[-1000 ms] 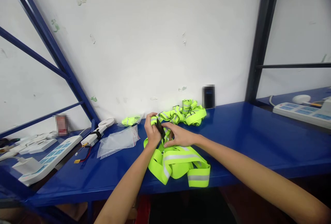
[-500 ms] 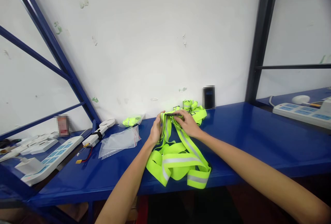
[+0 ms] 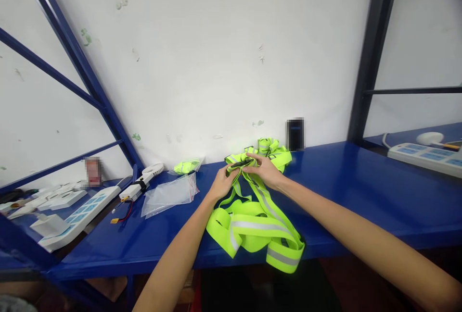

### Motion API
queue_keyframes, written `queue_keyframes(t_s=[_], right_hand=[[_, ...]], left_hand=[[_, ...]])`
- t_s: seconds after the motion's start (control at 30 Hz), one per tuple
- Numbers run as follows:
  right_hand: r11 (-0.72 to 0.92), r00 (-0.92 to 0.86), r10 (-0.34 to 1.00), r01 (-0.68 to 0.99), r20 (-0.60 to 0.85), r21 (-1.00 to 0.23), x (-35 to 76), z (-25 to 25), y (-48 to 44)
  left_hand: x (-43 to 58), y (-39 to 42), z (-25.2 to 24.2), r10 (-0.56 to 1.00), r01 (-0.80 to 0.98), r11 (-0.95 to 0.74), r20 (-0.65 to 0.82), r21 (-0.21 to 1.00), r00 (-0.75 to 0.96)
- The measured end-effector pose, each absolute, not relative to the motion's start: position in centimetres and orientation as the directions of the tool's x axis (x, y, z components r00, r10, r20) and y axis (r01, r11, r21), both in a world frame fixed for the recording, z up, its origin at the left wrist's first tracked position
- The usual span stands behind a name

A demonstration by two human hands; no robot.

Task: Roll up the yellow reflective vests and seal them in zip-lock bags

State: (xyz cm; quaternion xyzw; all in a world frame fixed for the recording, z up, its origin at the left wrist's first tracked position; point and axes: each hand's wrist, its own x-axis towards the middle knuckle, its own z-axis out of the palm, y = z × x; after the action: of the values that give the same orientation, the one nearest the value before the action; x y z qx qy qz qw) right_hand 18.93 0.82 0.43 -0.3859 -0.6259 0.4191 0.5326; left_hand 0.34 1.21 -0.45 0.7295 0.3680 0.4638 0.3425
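My left hand (image 3: 223,183) and my right hand (image 3: 265,170) grip a neon-yellow reflective strap (image 3: 260,225) with a silver stripe down its middle. Between my fingertips is a dark piece on the strap, partly covered by the fingers. Loose loops of the strap lie on the blue table below my hands, and one loop hangs over the front edge. More bundled neon straps (image 3: 269,146) sit just behind my right hand, against the wall.
Flat clear zip bags (image 3: 169,194) lie left on the blue table (image 3: 346,187), with a bagged neon strap (image 3: 186,166) behind them. A white handheld fan (image 3: 153,169), a wired battery pack (image 3: 132,191) and a power strip (image 3: 83,216) are farther left. A dark box (image 3: 295,134) stands at the wall.
My left hand has turned inward and moved closer to my right, fingers now on the dark piece of the strap. The front loop has slid further over the table edge.
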Motion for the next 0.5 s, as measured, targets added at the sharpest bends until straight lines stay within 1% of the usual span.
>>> queue_keyframes(t_s=[0.07,0.1,0.23,0.3,0.33,0.4,0.43,0.5], right_hand=[[0.415,-0.153,0.906,0.146,0.394,-0.898,19.3,0.7,0.9],[0.445,-0.144,0.894,0.181,0.424,-0.877,19.5,0.9,0.8],[0.545,-0.117,0.837,0.267,0.534,-0.795,19.6,2.8,0.5],[0.593,-0.086,0.796,0.316,0.600,-0.741,19.6,4.5,0.0],[0.619,-0.028,0.758,0.343,0.651,-0.706,19.6,5.6,-0.4],[0.685,0.107,0.637,0.375,0.764,-0.624,19.5,8.1,-1.6],[0.738,0.106,0.563,0.383,0.820,-0.556,19.5,9.6,-2.5],[0.841,0.049,0.389,0.387,0.920,-0.377,19.3,12.6,-4.6]], left_hand=[[-0.2,1.3,0.3,0.821,0.283,-0.554,0.457,0.783,0.341],[-0.4,1.4,0.8,0.808,0.295,-0.567,0.450,0.769,0.380],[-0.7,1.4,3.9,0.756,0.366,-0.597,0.347,0.714,0.555],[-0.6,1.0,6.4,0.734,0.370,-0.624,0.355,0.688,0.579],[-0.5,0.7,7.9,0.725,0.347,-0.644,0.398,0.682,0.563],[-0.3,-0.3,11.2,0.701,0.298,-0.685,0.493,0.664,0.515],[-0.2,-1.1,12.9,0.686,0.260,-0.709,0.555,0.656,0.471],[0.1,-2.9,16.0,0.643,0.126,-0.753,0.679,0.646,0.354]])
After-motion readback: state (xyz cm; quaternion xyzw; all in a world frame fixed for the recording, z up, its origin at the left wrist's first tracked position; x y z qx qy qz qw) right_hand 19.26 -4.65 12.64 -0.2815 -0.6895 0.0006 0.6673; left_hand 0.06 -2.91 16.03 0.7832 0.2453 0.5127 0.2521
